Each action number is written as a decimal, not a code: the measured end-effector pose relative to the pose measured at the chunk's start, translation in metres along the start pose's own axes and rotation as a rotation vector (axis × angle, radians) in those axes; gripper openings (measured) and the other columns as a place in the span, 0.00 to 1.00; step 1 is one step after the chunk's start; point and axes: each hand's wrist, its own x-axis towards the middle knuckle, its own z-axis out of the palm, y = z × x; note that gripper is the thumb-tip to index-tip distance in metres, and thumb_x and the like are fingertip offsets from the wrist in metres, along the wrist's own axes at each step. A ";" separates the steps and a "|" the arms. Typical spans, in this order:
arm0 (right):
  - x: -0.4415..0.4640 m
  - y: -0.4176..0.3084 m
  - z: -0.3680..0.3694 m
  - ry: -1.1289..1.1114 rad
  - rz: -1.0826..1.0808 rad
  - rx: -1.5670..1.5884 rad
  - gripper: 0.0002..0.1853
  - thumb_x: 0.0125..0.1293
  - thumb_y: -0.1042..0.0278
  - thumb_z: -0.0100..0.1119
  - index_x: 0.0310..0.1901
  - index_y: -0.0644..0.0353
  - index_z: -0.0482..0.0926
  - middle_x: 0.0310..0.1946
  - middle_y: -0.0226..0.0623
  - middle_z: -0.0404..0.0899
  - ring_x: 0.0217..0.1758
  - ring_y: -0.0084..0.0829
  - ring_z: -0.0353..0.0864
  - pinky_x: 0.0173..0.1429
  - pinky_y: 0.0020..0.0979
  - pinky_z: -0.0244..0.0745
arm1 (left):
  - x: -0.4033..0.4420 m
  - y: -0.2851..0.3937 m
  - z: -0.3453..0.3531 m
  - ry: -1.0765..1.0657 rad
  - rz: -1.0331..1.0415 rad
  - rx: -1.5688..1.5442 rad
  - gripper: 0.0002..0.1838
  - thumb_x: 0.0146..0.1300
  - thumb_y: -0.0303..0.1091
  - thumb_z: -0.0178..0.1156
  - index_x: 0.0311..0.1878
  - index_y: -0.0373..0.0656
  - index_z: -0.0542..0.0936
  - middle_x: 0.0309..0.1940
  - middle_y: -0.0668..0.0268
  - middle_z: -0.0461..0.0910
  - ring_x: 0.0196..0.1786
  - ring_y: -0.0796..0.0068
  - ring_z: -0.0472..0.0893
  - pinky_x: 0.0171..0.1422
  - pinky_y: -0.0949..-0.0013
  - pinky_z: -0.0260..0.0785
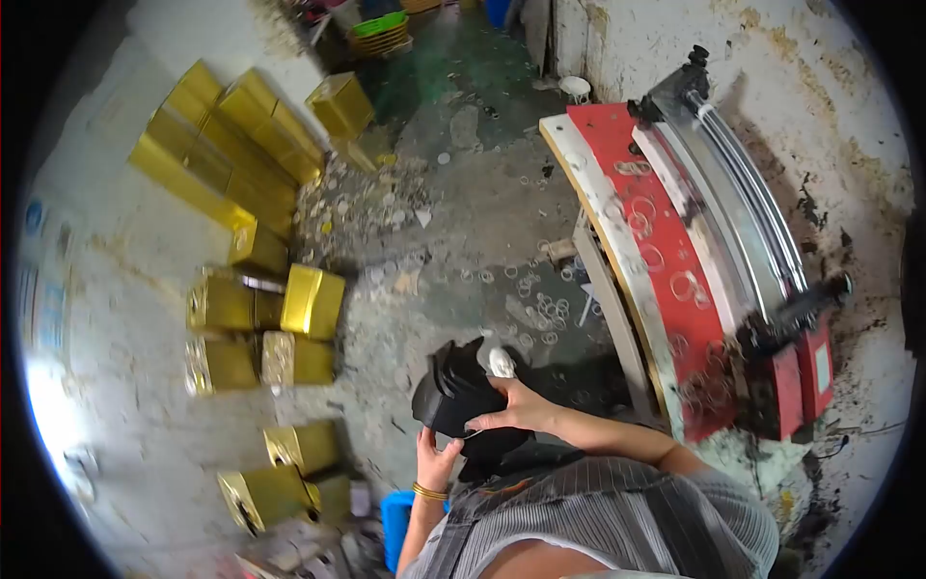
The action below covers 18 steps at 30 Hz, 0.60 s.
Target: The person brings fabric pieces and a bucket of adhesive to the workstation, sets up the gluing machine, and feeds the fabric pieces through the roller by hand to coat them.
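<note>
In front of my body I hold a bundle of black, flexible sheet-like pieces point(449, 388), with curled upper edges. My left hand point(439, 461) grips its lower edge from below, thumb and fingers closed on it. From the right, my right hand point(516, 407) closes on the side of the same bundle, its thumb across the front. A thin pale line, perhaps a ring or band, shows near the right thumb; I cannot tell which. The exact kind of the black pieces is unclear.
To the right stands a workbench point(562, 135) with a red surface, scattered pale rings and a long metal-railed device point(748, 183). Gold tins point(313, 301) stand at the left. Rings point(550, 314) and scraps litter the floor. A blue container point(394, 521) sits near my left arm.
</note>
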 end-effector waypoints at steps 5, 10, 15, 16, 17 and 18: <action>0.160 -0.095 -0.107 0.062 -0.089 0.028 0.25 0.49 0.69 0.69 0.49 0.65 0.72 0.41 0.34 0.79 0.45 0.23 0.75 0.53 0.26 0.68 | 0.204 0.122 -0.003 0.025 -0.080 -0.236 0.34 0.52 0.41 0.67 0.58 0.32 0.67 0.54 0.60 0.71 0.55 0.72 0.70 0.60 0.70 0.58; 0.289 -0.200 -0.221 0.148 -0.176 0.070 0.25 0.49 0.70 0.69 0.49 0.66 0.72 0.41 0.34 0.78 0.45 0.23 0.74 0.53 0.27 0.68 | 0.400 0.223 0.010 -0.173 -0.097 -0.240 0.35 0.42 0.40 0.73 0.53 0.35 0.71 0.46 0.65 0.75 0.48 0.74 0.74 0.53 0.69 0.66; 0.453 -0.261 -0.362 0.101 -0.205 0.144 0.29 0.53 0.61 0.67 0.53 0.66 0.68 0.49 0.38 0.73 0.53 0.27 0.69 0.57 0.29 0.65 | 0.620 0.321 0.052 -0.120 -0.007 -0.111 0.26 0.49 0.27 0.67 0.53 0.36 0.71 0.46 0.64 0.75 0.47 0.74 0.75 0.53 0.68 0.67; 0.506 -0.250 -0.393 0.174 -0.268 0.013 0.29 0.54 0.57 0.64 0.53 0.67 0.68 0.50 0.41 0.71 0.55 0.30 0.68 0.58 0.31 0.63 | 0.665 0.330 0.061 -0.079 0.027 -0.195 0.27 0.49 0.27 0.67 0.54 0.36 0.70 0.47 0.64 0.75 0.47 0.74 0.74 0.55 0.68 0.66; 0.535 -0.276 -0.409 0.252 -0.308 -0.086 0.30 0.56 0.52 0.62 0.52 0.68 0.68 0.51 0.44 0.68 0.56 0.33 0.66 0.59 0.32 0.62 | 0.698 0.342 0.066 -0.035 0.029 -0.262 0.28 0.49 0.27 0.66 0.54 0.37 0.70 0.47 0.65 0.74 0.48 0.74 0.74 0.56 0.68 0.65; 0.551 -0.293 -0.439 0.184 -0.156 -0.165 0.33 0.57 0.45 0.58 0.53 0.69 0.67 0.52 0.48 0.66 0.57 0.39 0.65 0.59 0.34 0.59 | 0.727 0.354 0.073 -0.010 -0.051 -0.389 0.30 0.48 0.29 0.67 0.56 0.38 0.68 0.49 0.65 0.74 0.50 0.72 0.74 0.59 0.68 0.63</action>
